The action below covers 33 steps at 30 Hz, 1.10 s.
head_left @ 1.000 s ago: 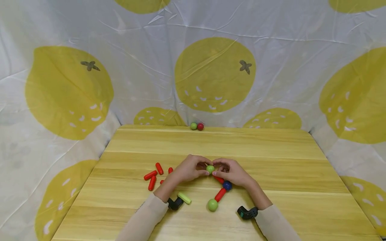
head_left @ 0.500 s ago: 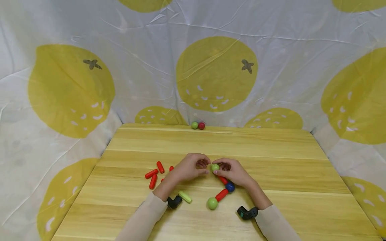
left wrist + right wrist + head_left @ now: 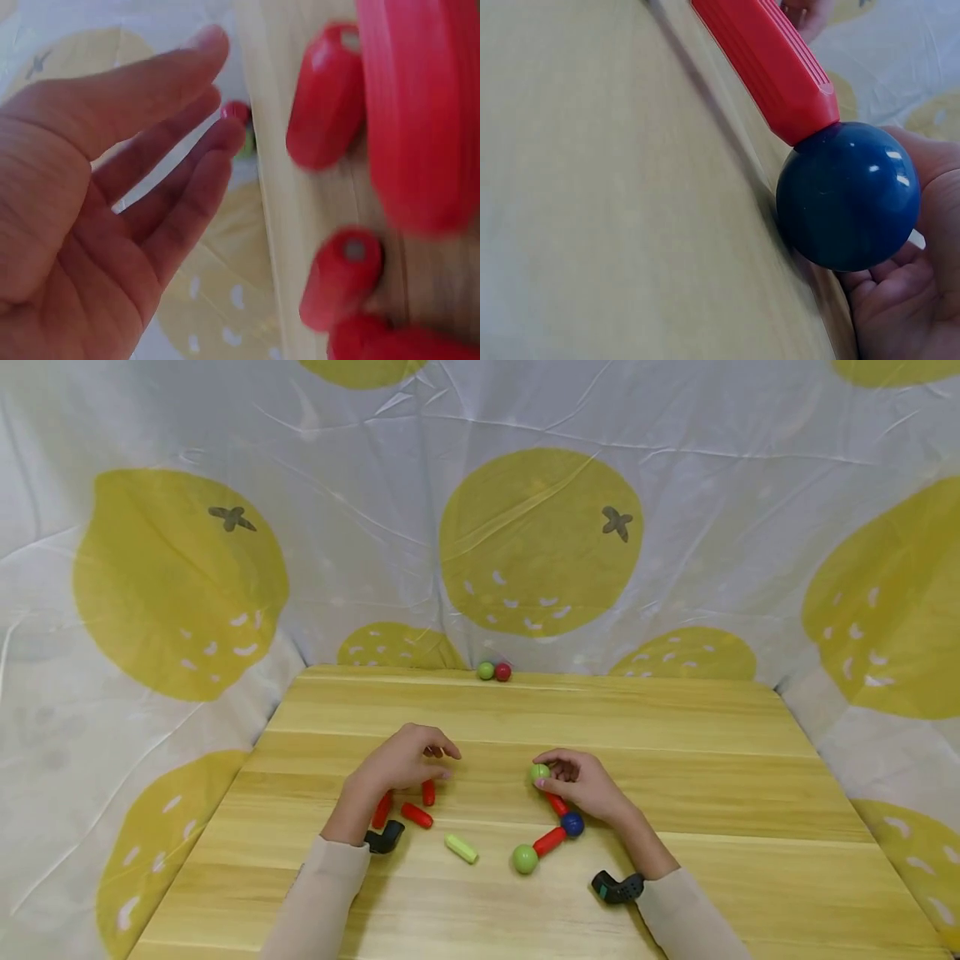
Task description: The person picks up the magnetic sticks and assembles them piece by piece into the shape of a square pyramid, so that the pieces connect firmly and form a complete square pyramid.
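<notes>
A bent chain lies on the table: a green ball [image 3: 539,774], a red rod [image 3: 557,804], a blue ball [image 3: 572,824], another red rod and a second green ball [image 3: 525,859]. My right hand [image 3: 581,783] pinches the far green ball between thumb and fingers. In the right wrist view the blue ball [image 3: 847,196] joins a ribbed red rod [image 3: 769,67] and hides part of that hand. Over the loose red rods [image 3: 416,815], my left hand [image 3: 405,758] hovers with thumb and fingers apart, holding nothing. Its wrist view shows red rods [image 3: 328,105] beside the fingers.
A yellow-green rod [image 3: 461,849] lies between the loose red rods and the chain. At the back edge of the wooden table [image 3: 675,735] sit a green ball [image 3: 486,671] and a red ball [image 3: 503,672]. A lemon-print cloth [image 3: 375,527] hangs behind.
My left hand has let go of the far green ball and moved left, over the loose red rods. My right hand keeps its pinch, having shifted slightly right with the chain's far end.
</notes>
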### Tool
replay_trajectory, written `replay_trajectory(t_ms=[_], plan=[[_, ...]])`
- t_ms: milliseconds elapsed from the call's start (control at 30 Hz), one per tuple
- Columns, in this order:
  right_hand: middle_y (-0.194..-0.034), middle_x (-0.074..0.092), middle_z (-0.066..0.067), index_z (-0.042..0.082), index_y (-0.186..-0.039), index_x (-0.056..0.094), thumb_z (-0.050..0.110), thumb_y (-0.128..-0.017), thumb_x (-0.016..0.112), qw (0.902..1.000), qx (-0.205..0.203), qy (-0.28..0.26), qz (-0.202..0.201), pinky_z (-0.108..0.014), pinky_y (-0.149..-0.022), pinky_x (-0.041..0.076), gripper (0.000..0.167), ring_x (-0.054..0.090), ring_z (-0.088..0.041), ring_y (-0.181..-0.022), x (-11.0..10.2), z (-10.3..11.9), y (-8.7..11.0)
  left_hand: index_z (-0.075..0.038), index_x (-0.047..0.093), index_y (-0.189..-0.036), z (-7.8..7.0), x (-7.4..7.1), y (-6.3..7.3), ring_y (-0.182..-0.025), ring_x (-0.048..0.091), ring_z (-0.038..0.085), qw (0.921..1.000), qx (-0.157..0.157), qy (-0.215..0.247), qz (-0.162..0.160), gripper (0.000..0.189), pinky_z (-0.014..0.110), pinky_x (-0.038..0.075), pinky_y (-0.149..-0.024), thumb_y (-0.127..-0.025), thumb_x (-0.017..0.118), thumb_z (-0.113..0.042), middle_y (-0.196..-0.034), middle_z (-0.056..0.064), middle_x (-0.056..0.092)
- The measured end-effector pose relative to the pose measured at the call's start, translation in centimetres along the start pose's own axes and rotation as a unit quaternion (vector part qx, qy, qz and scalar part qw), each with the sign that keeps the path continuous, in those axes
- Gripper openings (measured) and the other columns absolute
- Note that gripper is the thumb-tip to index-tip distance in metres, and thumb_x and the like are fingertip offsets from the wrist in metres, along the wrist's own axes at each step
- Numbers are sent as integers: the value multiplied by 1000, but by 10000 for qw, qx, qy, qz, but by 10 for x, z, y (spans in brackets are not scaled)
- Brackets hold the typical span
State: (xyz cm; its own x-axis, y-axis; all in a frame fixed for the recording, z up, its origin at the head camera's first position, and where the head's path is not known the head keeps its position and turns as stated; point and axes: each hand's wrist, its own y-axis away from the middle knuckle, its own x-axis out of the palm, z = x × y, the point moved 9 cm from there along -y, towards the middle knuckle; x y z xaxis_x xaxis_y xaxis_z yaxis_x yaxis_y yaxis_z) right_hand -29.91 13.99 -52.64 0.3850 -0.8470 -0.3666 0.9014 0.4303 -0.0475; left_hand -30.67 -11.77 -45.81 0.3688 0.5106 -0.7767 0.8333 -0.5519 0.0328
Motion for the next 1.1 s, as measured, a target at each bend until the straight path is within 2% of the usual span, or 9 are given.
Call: replay_trajectory(t_ms=[67,233,367,633,767,967,1100], plan=[[-94,68,-13,6,-125,71,15,-92,79,10000,6,31,-3,-21,-63,49,35,59,-15,-76,0,5,0,-14,79,-113,7,-2,5,-107,68,26,9997,-24,19,240,24,47,57,-96,-89,82,-15,-113,-3,75],[-96,67,-17,-1,-125,69,8,-92,77,9999,105,-63,-2,-20,-63,48,35,58,-18,-76,-1,25,7,-17,78,-115,22,3,14,-109,67,26,9950,39,519,853,27,49,55,-98,-89,83,-20,-119,-2,74],[-95,67,-17,-1,-124,70,8,-92,77,9998,135,-146,-37,-19,-62,47,34,57,-17,-75,-3,32,9,-19,78,-116,32,7,19,-107,66,22,9916,59,641,1120,30,47,55,-98,-86,85,-19,-120,-2,73],[-95,67,-17,-3,-125,69,8,-93,76,10000,27,-79,27,-21,-62,47,35,57,-17,-75,-3,39,10,-24,80,-108,41,9,15,-99,67,13,9930,148,520,1049,20,34,56,-91,-88,83,-19,-109,-10,75],[-97,67,-18,-1,-125,69,9,-93,76,9999,122,-44,47,-20,-63,48,35,57,-19,-77,-3,33,8,-28,81,-105,41,10,10,-96,67,7,9948,195,402,916,16,29,57,-89,-90,81,-21,-104,-14,76],[-99,67,-19,2,-126,69,9,-93,76,9998,182,-9,-7,-20,-63,47,35,58,-19,-78,-2,6,2,-27,80,-103,32,5,5,-93,68,6,9974,126,318,638,12,26,56,-87,-92,79,-21,-100,-16,76],[-100,68,-17,6,-126,70,11,-93,77,9998,148,-114,-67,-20,-63,48,35,60,-17,-79,-2,-1,1,-27,79,-104,20,1,3,-88,68,10,9983,53,465,348,12,25,56,-80,-92,80,-25,-101,-13,76]])
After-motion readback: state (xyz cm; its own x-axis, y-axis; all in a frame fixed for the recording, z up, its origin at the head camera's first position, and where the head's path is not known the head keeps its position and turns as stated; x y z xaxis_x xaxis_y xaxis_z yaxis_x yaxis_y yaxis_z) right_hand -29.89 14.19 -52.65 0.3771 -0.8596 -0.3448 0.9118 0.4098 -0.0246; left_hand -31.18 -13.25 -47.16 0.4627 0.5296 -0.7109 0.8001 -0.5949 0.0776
